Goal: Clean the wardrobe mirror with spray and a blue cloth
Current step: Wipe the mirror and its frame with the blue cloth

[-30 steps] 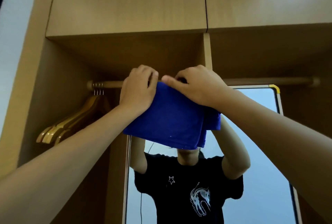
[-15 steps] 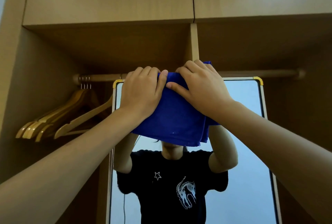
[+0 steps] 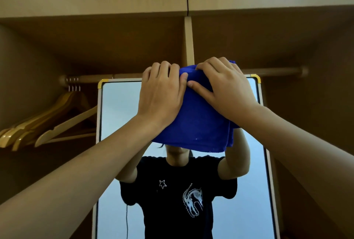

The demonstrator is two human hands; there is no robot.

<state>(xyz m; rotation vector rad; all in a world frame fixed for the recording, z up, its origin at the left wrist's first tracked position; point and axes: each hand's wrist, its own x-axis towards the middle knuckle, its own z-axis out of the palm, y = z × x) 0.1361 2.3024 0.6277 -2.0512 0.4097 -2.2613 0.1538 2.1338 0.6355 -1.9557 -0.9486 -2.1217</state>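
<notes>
- Head view looks up into the wardrobe: both hands hold the folded blue cloth (image 3: pixel 195 120) flat against the upper middle of the mirror (image 3: pixel 118 108), its top fold at the mirror's top edge, about level with the clothes rail (image 3: pixel 275 71).
- Left hand (image 3: pixel 161 97) lies on the cloth's left part, fingers curled over its top fold; right hand (image 3: pixel 224 89) lies on the right part, fingers bent over the top fold and thumb stretched across the fabric toward the left hand. Both grip cloth, and the two hands almost touch at the middle.
- Relation that matters: the cloth sits directly under the hands and hangs down below them, so its free lower edge points down the glass. The mirror's long axis runs top to bottom, and nearly all of its unwiped length lies below the hands.
- Neither hand is clearly nearer; they share the cloth about evenly.
- Edges: the yellow-capped top corners (image 3: pixel 255 78) lie to either side, with bare glass between the cloth and each side frame (more shows on the left).
- Room: above is the rail and the wardrobe divider (image 3: pixel 189 39), so little travel upward; the wooden hangers (image 3: pixel 57 122) hang beside the mirror's left edge and could be brushed on a wide leftward stroke.
- No spray bottle is visible.
</notes>
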